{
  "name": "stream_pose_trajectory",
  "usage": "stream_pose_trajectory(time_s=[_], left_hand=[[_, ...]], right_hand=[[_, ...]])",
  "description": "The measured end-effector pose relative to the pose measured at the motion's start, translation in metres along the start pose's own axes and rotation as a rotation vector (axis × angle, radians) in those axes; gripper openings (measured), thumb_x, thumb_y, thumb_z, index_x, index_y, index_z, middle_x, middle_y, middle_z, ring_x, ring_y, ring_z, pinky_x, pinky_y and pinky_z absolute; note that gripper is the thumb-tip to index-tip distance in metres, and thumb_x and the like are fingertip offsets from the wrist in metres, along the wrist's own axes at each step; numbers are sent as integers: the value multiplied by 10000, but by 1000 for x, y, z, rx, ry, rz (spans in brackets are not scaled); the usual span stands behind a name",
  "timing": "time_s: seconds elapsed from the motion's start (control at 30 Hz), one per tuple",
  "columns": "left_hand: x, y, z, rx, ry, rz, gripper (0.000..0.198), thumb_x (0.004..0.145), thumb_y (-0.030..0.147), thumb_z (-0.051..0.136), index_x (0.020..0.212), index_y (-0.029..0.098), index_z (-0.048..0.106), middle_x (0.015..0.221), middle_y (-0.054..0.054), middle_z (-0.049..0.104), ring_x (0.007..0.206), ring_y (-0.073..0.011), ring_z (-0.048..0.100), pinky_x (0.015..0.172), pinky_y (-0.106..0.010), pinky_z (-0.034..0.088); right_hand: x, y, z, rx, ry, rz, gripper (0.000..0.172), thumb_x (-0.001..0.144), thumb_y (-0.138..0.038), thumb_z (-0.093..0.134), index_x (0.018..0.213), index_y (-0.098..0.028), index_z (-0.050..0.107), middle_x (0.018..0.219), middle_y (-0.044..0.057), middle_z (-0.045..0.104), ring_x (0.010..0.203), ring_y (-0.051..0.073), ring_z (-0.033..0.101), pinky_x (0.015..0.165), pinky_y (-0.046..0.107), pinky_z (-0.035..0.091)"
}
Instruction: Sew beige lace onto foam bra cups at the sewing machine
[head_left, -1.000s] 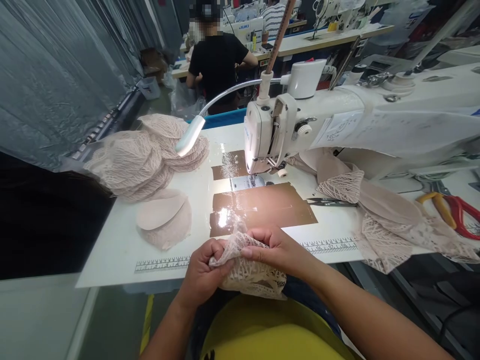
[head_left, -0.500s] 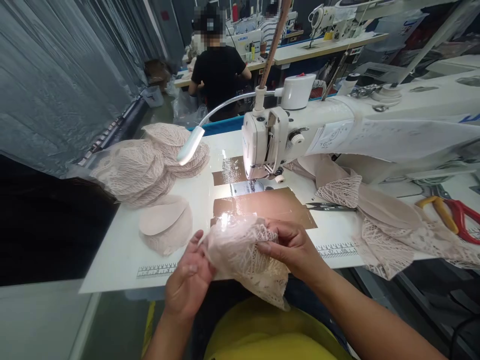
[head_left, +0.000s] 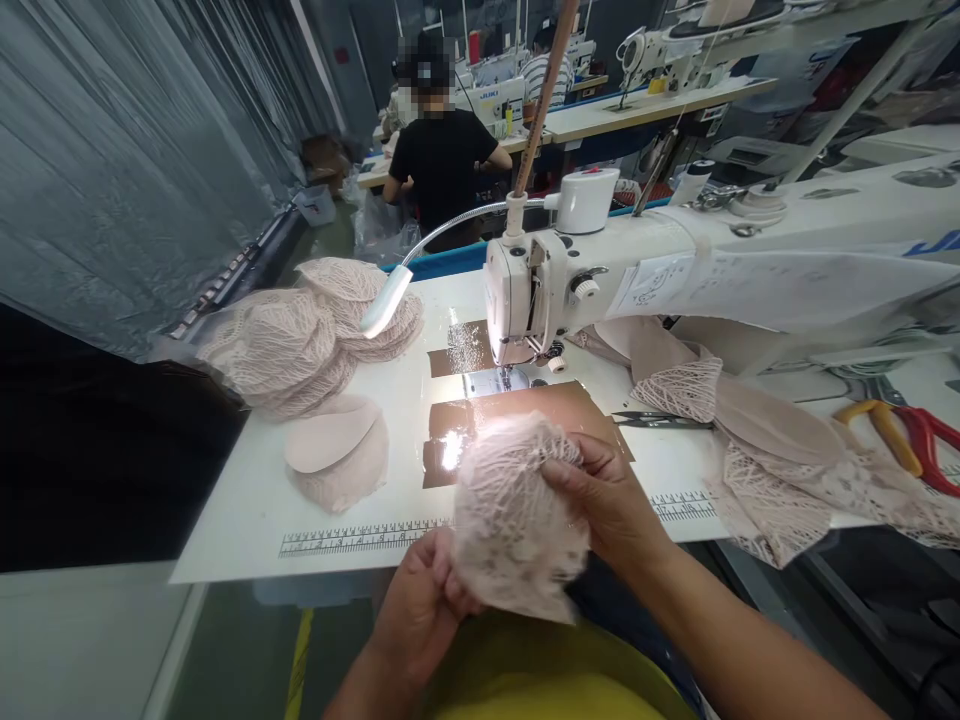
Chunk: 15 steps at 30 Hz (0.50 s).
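A pale pink lace piece (head_left: 517, 520) hangs between my hands at the table's front edge, slightly blurred. My right hand (head_left: 607, 495) pinches its upper right edge between thumb and fingers. At its lower left edge, my left hand (head_left: 431, 585) is closed, fingers curled against the lace. Behind the piece stands a white sewing machine (head_left: 517, 290), its needle area lit above a metal plate and brown tape (head_left: 525, 405). To the left lies a smooth cup-shaped fabric piece (head_left: 330, 440) over a lace one.
Stacked lace pieces (head_left: 277, 340) occupy the table's left back, below a lamp head (head_left: 386, 300). Right of the machine lie thread snips (head_left: 664, 420), a string of sewn pieces (head_left: 776, 425) and red-handled scissors (head_left: 930, 445). A co-worker (head_left: 442, 160) sits ahead.
The lace piece has been turned more upright and spread out towards me. My left hand has moved down and right, its open fingers closing at the lace's lower edge. My right hand keeps its pinch.
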<state>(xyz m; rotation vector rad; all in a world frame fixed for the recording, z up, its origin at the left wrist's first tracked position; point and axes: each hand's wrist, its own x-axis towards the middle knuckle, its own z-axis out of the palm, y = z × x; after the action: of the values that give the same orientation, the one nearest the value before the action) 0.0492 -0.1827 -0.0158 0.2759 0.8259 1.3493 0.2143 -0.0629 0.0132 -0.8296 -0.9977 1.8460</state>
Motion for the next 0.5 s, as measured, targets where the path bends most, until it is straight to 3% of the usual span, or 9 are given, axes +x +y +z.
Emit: stream_pose_trajectory(time_s=[0.03, 0.1, 0.17, 0.23, 0.27, 0.33, 0.4, 0.5], left_hand=[[-4, 4, -5, 42, -11, 30, 254, 748, 132, 661, 551, 157, 503, 480, 49, 416, 451, -64, 375, 506, -206, 378], [-11, 16, -10, 227, -4, 157, 205, 754, 135, 655, 590, 162, 535, 582, 24, 499, 527, -83, 440, 561, -219, 409], [-16, 33, -7, 499, 11, 318, 93, 725, 162, 686, 804, 184, 642, 920, -51, 614, 799, -162, 564, 744, -275, 464], [-17, 48, 2, 744, -1, 415, 449, 638, 163, 751, 1071, 208, 641, 1237, -106, 539, 1135, -280, 491, 961, -353, 401], [-15, 54, 6, 849, -10, 428, 583, 598, 152, 776, 1154, 216, 613, 1271, -109, 523, 1206, -307, 440, 1008, -366, 364], [-9, 61, 14, 992, -68, 357, 600, 609, 161, 772, 1180, 220, 596, 1171, -96, 586, 1134, -299, 499, 955, -346, 402], [-1, 62, 17, 1047, -140, 242, 384, 687, 198, 719, 1061, 201, 629, 963, -54, 634, 887, -225, 581, 778, -286, 457], [7, 57, 17, 1071, -175, 177, 152, 750, 244, 669, 871, 166, 619, 763, 1, 577, 679, -135, 508, 615, -221, 405]], right_hand=[[0, -5, -1, 0, 20, 2, 286, 603, -380, 810, 657, -185, 607, 647, 1, 608, 580, 141, 549, 576, 283, 480], [-1, -12, -1, -81, -16, 1, 276, 621, -373, 801, 669, -188, 602, 635, -6, 593, 564, 138, 547, 549, 271, 476], [-4, -14, 4, -243, -166, -17, 250, 664, -352, 776, 654, -180, 595, 623, -12, 572, 562, 129, 535, 523, 246, 452], [-7, -10, 11, -390, -372, -46, 194, 729, -326, 727, 693, -171, 617, 666, -3, 589, 607, 131, 544, 553, 239, 444], [-9, -7, 15, -438, -457, -64, 158, 765, -314, 694, 737, -171, 633, 700, 2, 605, 636, 133, 550, 581, 242, 445], [-12, -1, 20, -509, -550, -100, 119, 817, -294, 638, 810, -175, 650, 734, 3, 620, 660, 132, 548, 612, 241, 437], [-13, 2, 21, -585, -550, -149, 107, 832, -282, 621, 812, -181, 651, 723, -3, 622, 647, 126, 536, 600, 235, 420], [-12, 4, 20, -687, -498, -254, 126, 836, -280, 614, 760, -185, 646, 729, 8, 631, 661, 136, 548, 607, 246, 419]])
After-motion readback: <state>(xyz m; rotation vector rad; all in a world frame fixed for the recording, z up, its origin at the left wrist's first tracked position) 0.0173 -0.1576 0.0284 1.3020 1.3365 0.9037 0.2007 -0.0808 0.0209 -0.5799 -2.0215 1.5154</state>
